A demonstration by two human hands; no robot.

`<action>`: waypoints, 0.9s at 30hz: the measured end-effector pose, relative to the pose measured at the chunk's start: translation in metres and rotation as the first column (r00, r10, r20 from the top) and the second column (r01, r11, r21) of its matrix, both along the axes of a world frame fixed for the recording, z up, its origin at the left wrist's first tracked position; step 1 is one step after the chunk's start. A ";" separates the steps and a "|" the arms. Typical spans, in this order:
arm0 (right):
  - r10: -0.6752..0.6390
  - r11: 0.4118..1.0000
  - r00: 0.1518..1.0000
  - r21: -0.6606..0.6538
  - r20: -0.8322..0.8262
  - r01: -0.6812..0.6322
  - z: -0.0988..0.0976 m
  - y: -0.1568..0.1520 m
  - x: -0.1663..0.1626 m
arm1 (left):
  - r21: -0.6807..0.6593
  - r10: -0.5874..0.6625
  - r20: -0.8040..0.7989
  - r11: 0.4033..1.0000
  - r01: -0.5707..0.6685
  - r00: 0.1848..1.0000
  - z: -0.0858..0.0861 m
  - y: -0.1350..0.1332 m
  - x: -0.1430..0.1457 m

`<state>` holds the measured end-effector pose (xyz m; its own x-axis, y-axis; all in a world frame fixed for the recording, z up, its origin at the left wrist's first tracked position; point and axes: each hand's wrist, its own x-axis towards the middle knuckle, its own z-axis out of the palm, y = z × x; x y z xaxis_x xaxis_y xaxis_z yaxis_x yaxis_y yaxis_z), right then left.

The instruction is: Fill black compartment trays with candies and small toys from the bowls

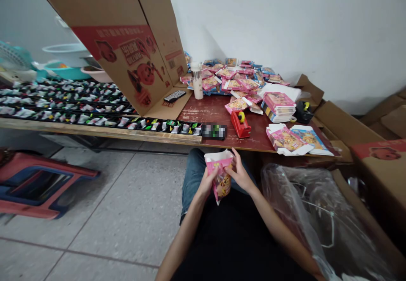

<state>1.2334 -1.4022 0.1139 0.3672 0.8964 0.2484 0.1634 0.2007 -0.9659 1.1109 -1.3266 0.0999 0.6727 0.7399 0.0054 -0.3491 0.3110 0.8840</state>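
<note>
A pink printed cardboard box (223,183) is held over my lap, its white flaps standing up at the top end. My left hand (207,181) grips its left side, thumb across the front. On the right edge, near the flaps, my right hand (240,172) has its fingers closed around the box. Beyond it on the table edge lies a black tray (214,131), its contents blurred out. A red tape dispenser (241,125) with a yellow core stands right of the tray. Flat pink box blanks (287,139) and a blue one (311,139) lie at the table's right corner.
Filled pink and blue boxes (241,80) are heaped against the wall, near a white bottle (197,82). Rows of filled black trays (79,111) stretch left past a big carton (127,52). A clear plastic bag (311,205) is at my right, a red stool (41,183) at left.
</note>
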 end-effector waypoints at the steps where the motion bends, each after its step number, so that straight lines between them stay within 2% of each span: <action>1: 0.015 1.000 0.999 -0.022 -0.049 -0.016 -0.003 0.001 0.000 | 0.107 0.037 -0.040 0.994 -0.032 0.999 0.002 0.002 -0.001; 2: 0.007 0.999 0.997 -0.039 -0.080 -0.010 -0.006 0.001 0.001 | 0.209 0.075 -0.079 0.976 -0.057 0.994 0.003 0.004 -0.001; 4: -0.116 0.993 0.989 -0.046 -0.092 0.112 -0.010 0.003 0.003 | 0.338 0.152 -0.125 0.936 -0.102 0.980 0.005 0.006 0.001; 6: -0.296 0.955 0.953 -0.021 -0.061 0.296 -0.012 0.005 0.003 | 0.359 0.245 -0.118 0.914 -0.189 0.962 0.004 0.006 0.004; 8: -0.400 0.916 0.916 0.012 -0.030 0.401 -0.014 0.007 -0.001 | 0.363 0.360 -0.103 0.882 -0.301 0.927 0.000 0.005 0.007; 10: -0.411 0.912 0.911 0.020 0.028 0.410 -0.015 0.008 -0.007 | 0.413 0.471 -0.104 0.822 -0.393 0.876 -0.004 0.004 0.008; 12: -0.372 0.928 0.923 0.011 0.097 0.373 -0.015 0.007 -0.013 | 0.475 0.541 -0.109 0.765 -0.434 0.834 -0.008 0.003 0.008; 14: -0.317 0.948 0.942 0.014 0.110 0.318 -0.014 0.006 -0.016 | 0.506 0.563 -0.106 0.740 -0.443 0.819 -0.010 0.002 0.008; 16: -0.283 0.957 0.958 0.070 0.047 0.280 -0.014 0.007 -0.016 | 0.506 0.554 -0.092 0.742 -0.440 0.828 -0.011 0.001 0.007; 19: -0.269 0.944 0.962 0.185 -0.042 0.272 -0.016 0.008 -0.013 | 0.522 0.536 -0.082 0.742 -0.422 0.840 -0.012 -0.002 0.007; 21: -0.249 0.945 0.966 0.203 -0.065 0.257 -0.020 0.009 -0.011 | 0.574 0.547 -0.115 0.718 -0.394 0.829 -0.013 -0.002 0.006; 24: -0.311 0.926 0.948 0.199 -0.075 0.319 -0.028 0.009 -0.009 | 0.645 0.554 -0.141 0.680 -0.349 0.820 -0.015 0.000 0.005; 27: -0.397 0.897 0.918 0.206 -0.012 0.391 -0.034 0.007 -0.004 | 0.622 0.525 -0.116 0.700 -0.350 0.843 -0.016 0.001 0.005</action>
